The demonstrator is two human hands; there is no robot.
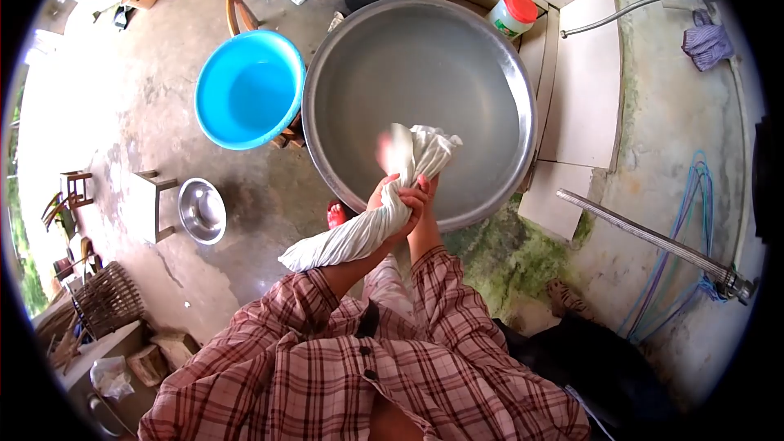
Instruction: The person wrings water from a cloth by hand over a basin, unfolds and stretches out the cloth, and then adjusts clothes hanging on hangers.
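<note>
A white cloth (347,238) is twisted into a thick rope, with one end draped over my left forearm and the other bunched above the large metal basin (314,126). My left hand (406,212) is closed around the twisted middle of it. Right beside it, my right hand (431,186) also grips the cloth, its fingers partly hidden by the folds. Both hands are over the near rim of the basin, which holds cloudy water. Something pinkish and blurred shows just left of the bunched end.
A blue basin (214,126) stands left of the metal one, a small steel bowl (202,211) beside a stool (147,208) farther left. A red-lidded tub (514,15) sits on the ledge behind. On the right, a corrugated hose (645,233) juts from the wall over mossy floor.
</note>
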